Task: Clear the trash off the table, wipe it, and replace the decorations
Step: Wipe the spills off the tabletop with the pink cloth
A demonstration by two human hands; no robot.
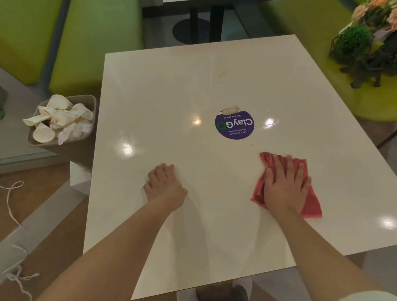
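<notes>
From the head view, the right hand (285, 184) lies flat, fingers straight, pressing a crumpled red cloth (312, 202) onto the glossy white table (173, 100). The left hand (165, 183) rests beside it with its grip loosely curled, holding nothing. A beige bin of crumpled paper trash (61, 120) stands left of the table, and green plant decorations (376, 45) sit on the yellow-green seat at right.

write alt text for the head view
The right hand presses a red cloth flat on a white table; the left hand rests beside it. Paper trash fills a bin at left.
</notes>
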